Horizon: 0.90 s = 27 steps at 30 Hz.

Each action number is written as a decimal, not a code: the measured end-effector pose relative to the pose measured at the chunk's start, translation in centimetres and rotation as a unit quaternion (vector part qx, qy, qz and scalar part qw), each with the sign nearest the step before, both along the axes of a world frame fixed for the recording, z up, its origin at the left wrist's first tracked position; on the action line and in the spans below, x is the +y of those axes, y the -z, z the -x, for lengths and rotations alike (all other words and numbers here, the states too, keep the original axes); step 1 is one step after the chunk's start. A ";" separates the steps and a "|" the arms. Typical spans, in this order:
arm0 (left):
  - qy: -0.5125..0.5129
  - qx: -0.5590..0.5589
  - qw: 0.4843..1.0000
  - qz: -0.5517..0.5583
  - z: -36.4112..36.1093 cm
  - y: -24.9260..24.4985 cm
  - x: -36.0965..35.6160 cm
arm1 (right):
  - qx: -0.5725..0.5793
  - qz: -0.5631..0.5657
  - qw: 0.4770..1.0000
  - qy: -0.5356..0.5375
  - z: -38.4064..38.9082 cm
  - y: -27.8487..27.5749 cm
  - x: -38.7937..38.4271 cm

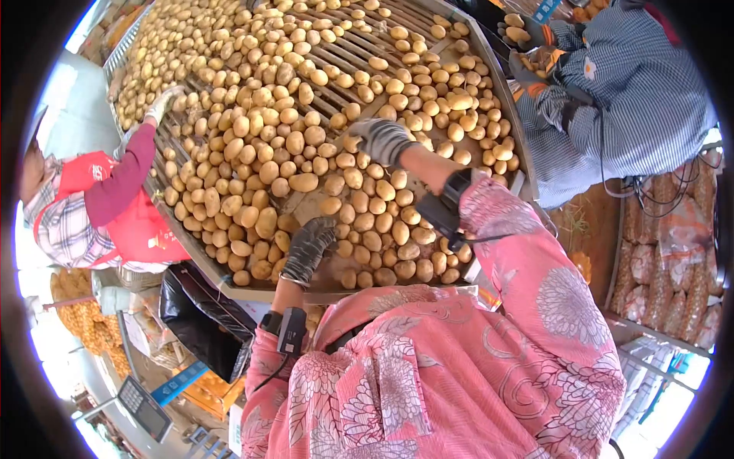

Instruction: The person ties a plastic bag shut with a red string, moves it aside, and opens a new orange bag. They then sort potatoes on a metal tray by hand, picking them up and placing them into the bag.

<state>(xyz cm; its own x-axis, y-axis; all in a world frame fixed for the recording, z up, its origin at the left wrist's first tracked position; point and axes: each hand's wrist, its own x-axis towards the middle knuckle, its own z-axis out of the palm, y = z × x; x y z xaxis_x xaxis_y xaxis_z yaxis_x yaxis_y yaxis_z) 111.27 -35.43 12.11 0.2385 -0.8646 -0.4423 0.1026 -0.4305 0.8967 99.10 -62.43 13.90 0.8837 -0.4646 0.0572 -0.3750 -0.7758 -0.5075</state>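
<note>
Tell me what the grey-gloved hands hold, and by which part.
Cannot be told. The left hand lies palm-down on the round yellow-brown potatoes; the right hand curls over others, its palm hidden.

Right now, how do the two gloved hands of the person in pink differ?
The right hand reaches far out over the middle of the potatoes; the left hand rests near the table edge closest to the person. The right hand looks lighter grey, the left hand darker. Both are gloved, with black wrist units.
</note>
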 end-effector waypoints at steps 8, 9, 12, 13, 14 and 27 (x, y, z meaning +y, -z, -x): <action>-0.103 0.294 0.949 -0.046 0.2 -1.1 -1.0 | 0.155 -0.034 0.987 -0.005 -0.7 -3.0 3.2; -0.149 0.350 0.924 -0.050 0.8 -1.5 -1.7 | 0.088 -0.106 0.990 0.035 -0.2 -3.0 4.0; -0.124 0.362 0.924 -0.012 1.9 -1.1 -2.8 | -0.003 -0.140 0.989 -0.048 1.6 -2.8 7.4; -0.155 0.390 0.907 -0.034 2.0 -0.8 -3.3 | -0.003 -0.142 0.989 -0.045 2.2 -2.5 7.0; -0.186 0.416 0.888 -0.055 2.1 -0.5 -3.7 | -0.021 -0.089 0.995 -0.024 3.2 -2.2 6.1; -0.196 0.338 0.912 -0.129 2.2 0.9 -1.7 | 0.202 0.001 0.975 0.095 10.2 -2.1 8.0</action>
